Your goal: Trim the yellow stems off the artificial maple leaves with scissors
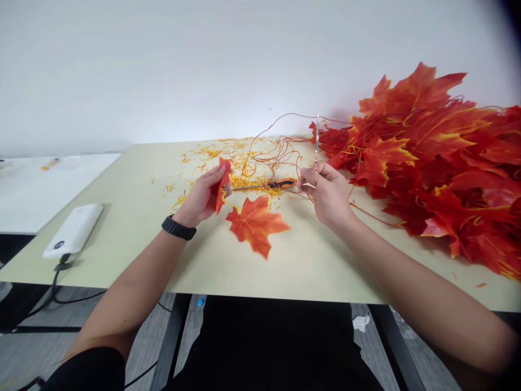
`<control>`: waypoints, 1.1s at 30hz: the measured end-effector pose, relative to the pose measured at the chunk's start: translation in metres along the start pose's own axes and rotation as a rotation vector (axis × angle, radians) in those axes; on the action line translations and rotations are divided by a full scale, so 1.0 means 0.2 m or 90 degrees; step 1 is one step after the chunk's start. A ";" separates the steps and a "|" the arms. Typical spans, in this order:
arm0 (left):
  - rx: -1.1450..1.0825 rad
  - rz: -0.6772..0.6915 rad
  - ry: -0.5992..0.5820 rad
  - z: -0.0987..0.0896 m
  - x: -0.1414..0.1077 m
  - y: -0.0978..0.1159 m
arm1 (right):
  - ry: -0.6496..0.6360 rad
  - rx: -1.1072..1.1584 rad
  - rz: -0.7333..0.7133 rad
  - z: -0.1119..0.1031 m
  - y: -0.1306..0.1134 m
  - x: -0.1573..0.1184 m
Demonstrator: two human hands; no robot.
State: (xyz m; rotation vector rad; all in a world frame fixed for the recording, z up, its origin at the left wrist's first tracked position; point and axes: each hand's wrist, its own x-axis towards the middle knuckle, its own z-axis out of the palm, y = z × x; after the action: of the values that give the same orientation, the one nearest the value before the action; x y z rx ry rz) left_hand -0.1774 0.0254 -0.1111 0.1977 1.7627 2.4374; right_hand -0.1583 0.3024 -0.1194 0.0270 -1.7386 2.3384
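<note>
My left hand (205, 195) holds a red artificial maple leaf (222, 187), seen nearly edge-on, between thumb and fingers. Closed around a thin silvery tool (317, 144), my right hand (325, 190) keeps it upright; what kind of tool it is cannot be made out. A single orange-red leaf (257, 225) lies between and just below my hands. Behind it a screwdriver with an orange and black handle (285, 184) rests among yellow scraps (244, 182). Thin red cord (280, 152) loops behind my right hand toward the right.
A large heap of red leaves (439, 152) covers the table's right side. On the left of the pale table (260, 277) is a white power bank (75, 231) with a black cable (55, 288). A white wall stands behind, and another white surface (49, 190) adjoins at left.
</note>
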 end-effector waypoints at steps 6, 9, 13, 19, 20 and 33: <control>0.069 -0.054 -0.018 0.03 -0.02 -0.07 | -0.088 -0.063 0.058 0.02 0.01 -0.02; 0.128 -0.023 -0.012 0.05 -0.03 -0.11 | -0.160 -0.148 0.107 0.04 0.03 -0.04; 0.200 -0.019 -0.057 0.07 -0.05 -0.12 | -0.235 -0.268 0.110 0.03 0.07 -0.05; 0.237 0.010 -0.072 0.09 -0.05 -0.14 | -0.311 -0.413 0.020 -0.02 0.15 -0.02; 0.240 0.015 -0.073 0.09 -0.05 -0.15 | -0.318 -0.429 0.014 -0.02 0.16 -0.01; 0.243 0.028 -0.074 0.08 -0.05 -0.14 | -0.367 -0.516 0.012 -0.04 0.17 -0.03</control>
State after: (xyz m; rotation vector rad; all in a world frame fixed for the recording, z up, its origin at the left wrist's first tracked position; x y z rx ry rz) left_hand -0.1639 0.0479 -0.1326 0.4089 2.1713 2.0432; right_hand -0.1584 0.2989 -0.1541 0.5886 -2.8323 1.5400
